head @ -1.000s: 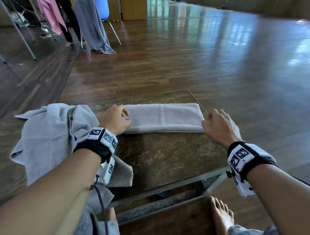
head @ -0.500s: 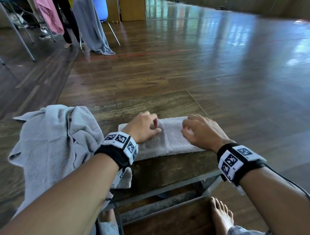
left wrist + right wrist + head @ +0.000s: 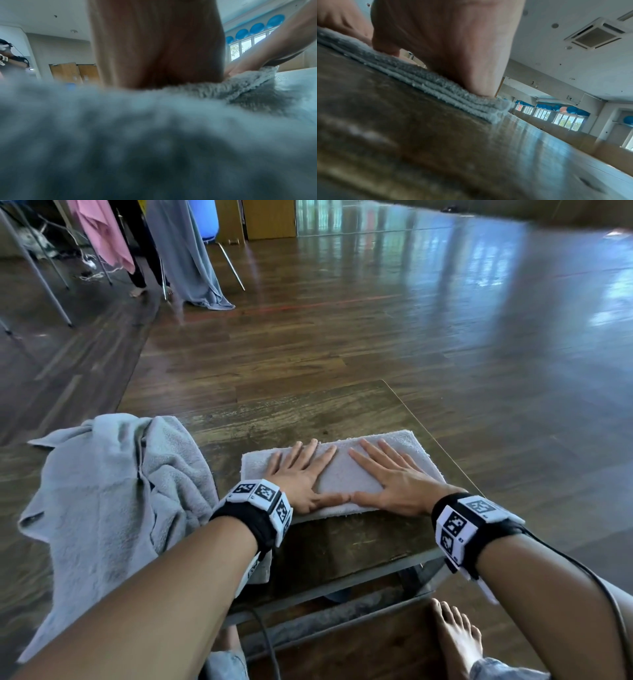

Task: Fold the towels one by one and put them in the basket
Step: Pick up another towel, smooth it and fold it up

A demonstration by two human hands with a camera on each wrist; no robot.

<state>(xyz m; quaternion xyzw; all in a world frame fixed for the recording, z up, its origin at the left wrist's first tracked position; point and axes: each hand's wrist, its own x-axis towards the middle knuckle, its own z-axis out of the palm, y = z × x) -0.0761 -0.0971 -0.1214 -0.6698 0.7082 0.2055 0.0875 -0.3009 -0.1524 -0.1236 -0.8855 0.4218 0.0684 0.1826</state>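
A grey folded towel [image 3: 342, 474] lies flat in stacked layers beside a crumpled towel heap [image 3: 109, 491].

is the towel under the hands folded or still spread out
Folded. The towel is a compact rectangle on the table, its edge shows stacked layers in the right wrist view, and both hands press flat on it.

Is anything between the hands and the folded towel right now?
No. The left hand and right hand both lie flat, fingers spread, directly on the folded towel. No basket is in view.
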